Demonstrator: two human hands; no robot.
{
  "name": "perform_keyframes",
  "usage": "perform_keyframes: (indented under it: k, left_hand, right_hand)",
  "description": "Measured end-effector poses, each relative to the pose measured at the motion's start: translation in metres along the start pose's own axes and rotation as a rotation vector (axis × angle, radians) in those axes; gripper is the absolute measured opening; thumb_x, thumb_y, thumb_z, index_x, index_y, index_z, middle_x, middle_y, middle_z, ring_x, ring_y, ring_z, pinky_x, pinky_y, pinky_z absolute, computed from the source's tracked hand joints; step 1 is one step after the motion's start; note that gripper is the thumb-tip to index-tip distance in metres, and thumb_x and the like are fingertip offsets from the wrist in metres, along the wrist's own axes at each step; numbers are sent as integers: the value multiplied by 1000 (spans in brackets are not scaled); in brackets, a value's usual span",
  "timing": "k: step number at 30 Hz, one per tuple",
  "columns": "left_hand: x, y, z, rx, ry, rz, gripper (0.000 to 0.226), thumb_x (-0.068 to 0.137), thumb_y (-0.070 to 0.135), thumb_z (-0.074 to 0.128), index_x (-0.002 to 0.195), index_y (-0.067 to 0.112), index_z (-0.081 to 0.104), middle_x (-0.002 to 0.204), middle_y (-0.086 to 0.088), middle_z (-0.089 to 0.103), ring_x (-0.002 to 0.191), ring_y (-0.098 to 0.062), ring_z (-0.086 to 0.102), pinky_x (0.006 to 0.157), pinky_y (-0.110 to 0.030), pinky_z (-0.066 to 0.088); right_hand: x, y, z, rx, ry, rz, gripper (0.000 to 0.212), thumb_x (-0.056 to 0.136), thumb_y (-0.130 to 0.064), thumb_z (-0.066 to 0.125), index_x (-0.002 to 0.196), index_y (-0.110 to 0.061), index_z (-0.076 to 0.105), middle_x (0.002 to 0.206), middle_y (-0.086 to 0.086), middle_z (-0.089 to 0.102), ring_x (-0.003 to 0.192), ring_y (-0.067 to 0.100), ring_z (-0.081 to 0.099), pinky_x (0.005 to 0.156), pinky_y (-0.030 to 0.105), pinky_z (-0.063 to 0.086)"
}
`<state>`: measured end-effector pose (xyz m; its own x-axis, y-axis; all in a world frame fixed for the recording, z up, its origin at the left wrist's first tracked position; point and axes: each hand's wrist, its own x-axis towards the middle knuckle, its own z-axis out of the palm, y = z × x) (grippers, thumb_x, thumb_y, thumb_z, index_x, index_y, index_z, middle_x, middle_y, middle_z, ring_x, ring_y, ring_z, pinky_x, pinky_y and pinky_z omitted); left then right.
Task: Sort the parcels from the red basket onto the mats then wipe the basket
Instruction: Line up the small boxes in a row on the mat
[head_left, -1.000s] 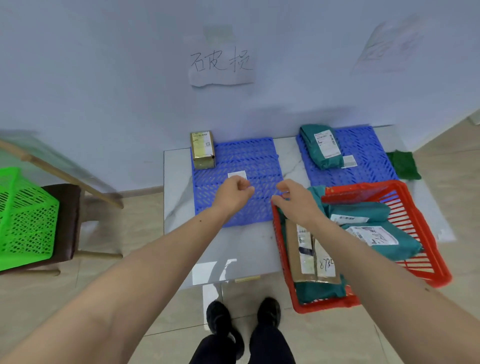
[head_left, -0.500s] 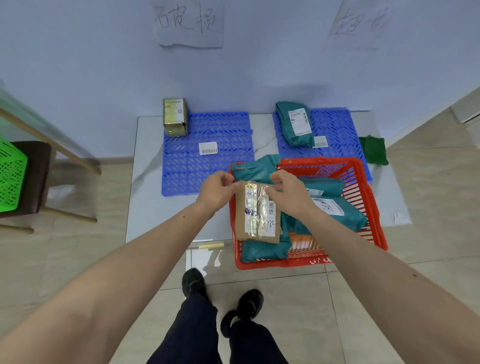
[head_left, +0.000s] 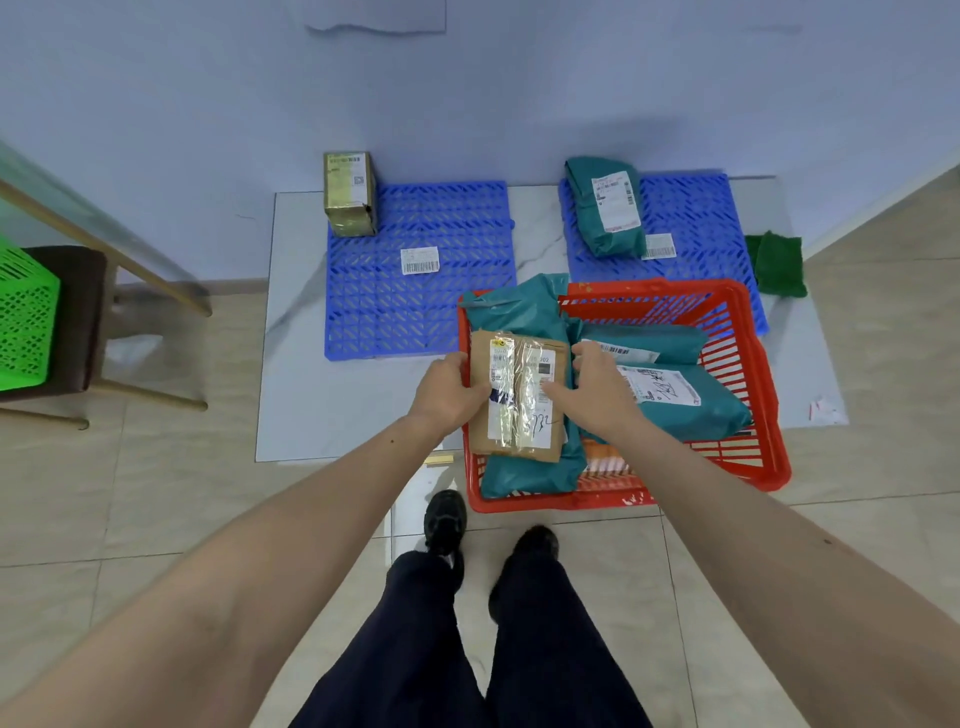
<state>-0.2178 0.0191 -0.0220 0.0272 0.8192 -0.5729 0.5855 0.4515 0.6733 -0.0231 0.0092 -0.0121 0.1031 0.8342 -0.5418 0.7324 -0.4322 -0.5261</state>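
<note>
A brown cardboard parcel (head_left: 519, 410) with clear tape and white labels is held over the left end of the red basket (head_left: 737, 457). My left hand (head_left: 449, 389) grips its left edge, thumb on top. My right hand (head_left: 592, 384) holds its right edge, thumb across the label. Teal bag parcels (head_left: 691, 410) lie in the basket beneath and beside it. The left blue mat (head_left: 415, 312) carries a gold-brown box (head_left: 349, 193) and a loose label. A teal parcel (head_left: 605, 205) lies on the right blue mat (head_left: 696, 228).
The mats and basket sit on a pale marble slab (head_left: 332, 405) on the floor by the wall. A green cloth (head_left: 776, 265) lies right of the right mat. A green basket (head_left: 26, 317) rests on a dark stool at left. My feet stand just before the slab.
Both hands came back from the left mat to the basket and lifted the brown parcel; it is now held flatter and lower over the basket. The view tilted down.
</note>
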Motion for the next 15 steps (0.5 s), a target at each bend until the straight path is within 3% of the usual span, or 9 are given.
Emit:
perform_keyframes:
  k: [2, 4, 6, 9, 15]
  left_hand:
    - [4, -7, 10, 12, -6, -39, 37, 79, 30, 65, 109, 9, 61, 106, -7, 67, 93, -26, 65, 83, -47, 56]
    - [4, -8, 20, -6, -6, -88, 42, 77, 34, 65, 110, 8, 60, 108, -10, 66, 95, -27, 65, 84, -46, 56]
    - [1, -4, 28, -49, 13, -137, 42, 82, 31, 66, 116, 8, 57, 112, -11, 64, 99, -27, 64, 88, -45, 55]
    - [-4, 3, 37, -123, 59, -185, 39, 87, 27, 65, 120, 10, 53, 115, -9, 63, 104, -28, 61, 93, -45, 52]
    - [-22, 13, 51, -205, 144, -170, 41, 88, 25, 62, 125, 13, 48, 113, -8, 63, 104, -29, 61, 94, -45, 50]
  right_hand:
    - [5, 8, 2, 0, -50, 25, 56, 71, -51, 65, 112, -16, 52, 112, 5, 60, 103, 25, 61, 82, 40, 51]
    - [4, 11, -1, -25, -104, 33, 53, 85, -43, 66, 124, -11, 49, 120, 2, 56, 112, 23, 56, 88, 35, 47]
    - [7, 17, -3, -51, -160, 32, 47, 93, -36, 62, 129, -9, 48, 113, -1, 52, 106, 17, 52, 82, 27, 39]
    - [10, 19, -4, -41, -211, -4, 39, 93, -35, 61, 123, -10, 53, 113, -1, 60, 96, 15, 53, 77, 26, 38]
    - [10, 22, -5, 32, -208, -7, 29, 90, -35, 61, 111, -15, 59, 108, 0, 67, 96, 18, 63, 74, 29, 46]
